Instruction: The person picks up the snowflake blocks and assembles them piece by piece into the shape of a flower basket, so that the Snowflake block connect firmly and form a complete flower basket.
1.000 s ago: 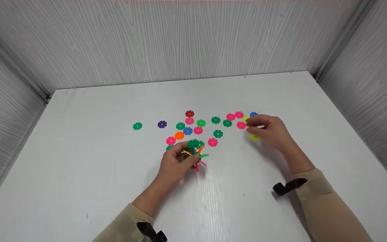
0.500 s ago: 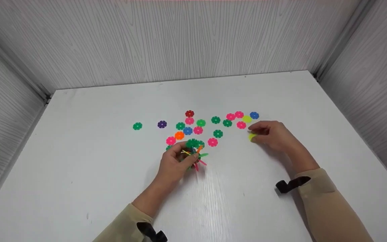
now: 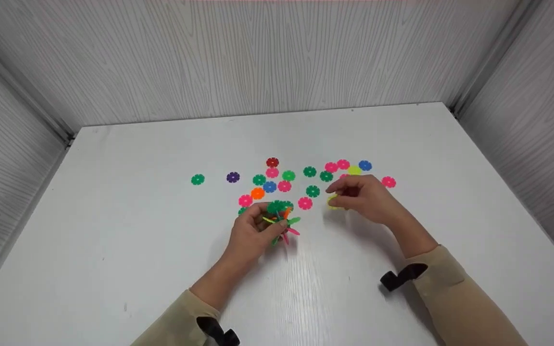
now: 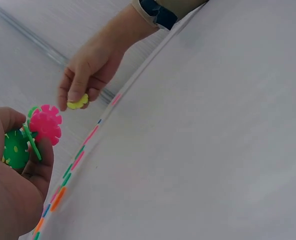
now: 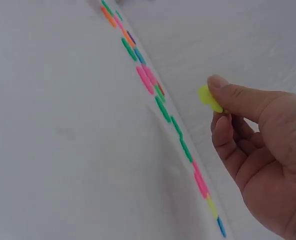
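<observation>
While a yellow disc [image 5: 207, 97] is pinched by the right hand [image 3: 367, 199] above the white table [image 3: 306, 293], the left hand [image 3: 252, 234] grips a cluster of joined discs [image 3: 277, 207], and loose coloured discs [image 3: 284, 186] lie scattered on the surface.

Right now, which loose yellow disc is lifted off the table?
The yellow disc pinched in the right hand; the other loose yellow disc lies flat beside a blue disc.
</observation>
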The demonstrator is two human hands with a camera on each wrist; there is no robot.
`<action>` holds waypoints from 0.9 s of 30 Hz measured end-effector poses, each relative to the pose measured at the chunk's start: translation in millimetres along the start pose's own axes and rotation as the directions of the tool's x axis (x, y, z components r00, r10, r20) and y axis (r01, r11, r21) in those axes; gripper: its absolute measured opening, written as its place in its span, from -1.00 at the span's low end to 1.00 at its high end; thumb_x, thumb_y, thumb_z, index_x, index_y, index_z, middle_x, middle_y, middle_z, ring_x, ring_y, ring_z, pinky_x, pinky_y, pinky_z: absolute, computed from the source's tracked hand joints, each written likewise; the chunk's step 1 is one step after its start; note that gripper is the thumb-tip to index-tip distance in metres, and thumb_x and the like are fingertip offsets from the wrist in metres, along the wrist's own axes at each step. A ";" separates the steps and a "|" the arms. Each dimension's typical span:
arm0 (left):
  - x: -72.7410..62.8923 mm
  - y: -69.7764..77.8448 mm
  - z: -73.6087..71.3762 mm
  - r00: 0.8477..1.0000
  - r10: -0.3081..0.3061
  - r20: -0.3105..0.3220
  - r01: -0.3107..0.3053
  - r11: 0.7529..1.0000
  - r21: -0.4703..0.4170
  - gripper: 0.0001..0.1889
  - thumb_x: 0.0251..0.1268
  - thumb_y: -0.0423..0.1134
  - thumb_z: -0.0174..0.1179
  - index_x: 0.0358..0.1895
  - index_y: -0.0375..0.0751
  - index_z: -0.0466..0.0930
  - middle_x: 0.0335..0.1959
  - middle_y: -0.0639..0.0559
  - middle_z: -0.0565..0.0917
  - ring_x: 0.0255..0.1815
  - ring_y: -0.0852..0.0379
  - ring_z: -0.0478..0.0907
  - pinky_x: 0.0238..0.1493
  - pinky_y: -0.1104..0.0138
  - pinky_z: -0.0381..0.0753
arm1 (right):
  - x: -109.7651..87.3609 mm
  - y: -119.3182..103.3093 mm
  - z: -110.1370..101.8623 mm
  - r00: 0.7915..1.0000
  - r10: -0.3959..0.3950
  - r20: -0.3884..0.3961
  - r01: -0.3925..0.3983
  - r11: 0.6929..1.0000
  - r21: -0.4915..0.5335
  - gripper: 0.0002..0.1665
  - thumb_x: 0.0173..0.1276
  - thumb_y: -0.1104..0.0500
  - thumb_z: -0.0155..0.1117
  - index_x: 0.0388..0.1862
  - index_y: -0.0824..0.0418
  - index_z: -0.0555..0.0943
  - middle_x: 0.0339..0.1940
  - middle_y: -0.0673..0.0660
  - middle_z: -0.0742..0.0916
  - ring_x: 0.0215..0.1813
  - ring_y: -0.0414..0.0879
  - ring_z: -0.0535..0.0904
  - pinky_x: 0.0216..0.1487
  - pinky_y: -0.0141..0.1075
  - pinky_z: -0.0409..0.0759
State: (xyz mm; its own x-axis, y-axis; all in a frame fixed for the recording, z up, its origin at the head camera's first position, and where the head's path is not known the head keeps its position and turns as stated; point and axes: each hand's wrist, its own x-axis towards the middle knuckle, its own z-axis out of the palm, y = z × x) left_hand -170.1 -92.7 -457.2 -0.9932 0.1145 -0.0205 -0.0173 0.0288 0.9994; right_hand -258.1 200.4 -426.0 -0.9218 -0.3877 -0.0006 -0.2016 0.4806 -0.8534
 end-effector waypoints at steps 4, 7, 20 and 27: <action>0.3 0.7 -0.4 1.000 -0.004 0.009 0.004 1.000 0.001 -0.48 0.34 -0.19 0.51 0.29 -0.16 0.54 0.13 -0.02 0.73 0.18 0.00 0.66 0.17 0.28 0.71 | -4.0 -26.2 23.9 0.995 -0.104 0.011 0.102 0.989 0.104 -0.65 0.39 0.04 0.56 0.04 0.21 0.79 -0.21 0.10 0.79 -0.29 0.09 0.73 -0.22 -0.26 0.76; -0.1 0.9 -0.7 1.000 0.015 0.027 -0.015 1.000 -0.001 -0.49 0.36 -0.19 0.50 0.29 -0.17 0.54 0.14 -0.02 0.73 0.18 -0.01 0.66 0.18 0.28 0.70 | -6.8 -38.4 38.5 0.986 -0.165 0.029 0.158 0.974 0.163 -0.71 0.43 0.10 0.53 0.03 0.22 0.80 -0.19 0.17 0.82 -0.34 0.06 0.78 -0.17 -0.23 0.79; -1.6 1.3 0.2 0.999 0.034 0.021 -0.035 0.998 0.046 -0.52 0.35 -0.19 0.51 0.26 -0.15 0.57 0.10 -0.01 0.72 0.16 -0.03 0.63 0.19 0.28 0.69 | -12.0 -45.4 51.1 0.958 -0.288 -0.002 0.285 0.946 0.153 -0.81 0.45 0.23 0.48 0.00 0.19 0.78 -0.18 0.07 0.82 -0.21 -0.03 0.80 -0.09 -0.24 0.79; -2.1 1.5 0.6 0.999 0.032 0.023 -0.033 0.999 0.037 -0.51 0.32 -0.21 0.52 0.25 -0.16 0.58 0.09 -0.03 0.71 0.14 -0.01 0.66 0.16 0.30 0.70 | -13.0 -42.4 55.7 0.941 -0.337 -0.033 0.338 0.925 0.177 -0.78 0.46 0.24 0.47 0.04 0.18 0.82 -0.17 0.05 0.85 -0.16 -0.05 0.83 -0.03 -0.21 0.79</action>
State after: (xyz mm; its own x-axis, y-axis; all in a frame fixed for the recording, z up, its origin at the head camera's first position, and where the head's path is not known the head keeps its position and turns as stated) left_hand -168.0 -92.3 -455.7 -0.9904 0.1380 0.0106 0.0193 0.0619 0.9979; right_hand -219.1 141.2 -418.9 -0.8103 -0.5007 0.3045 -0.4390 0.1746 -0.8814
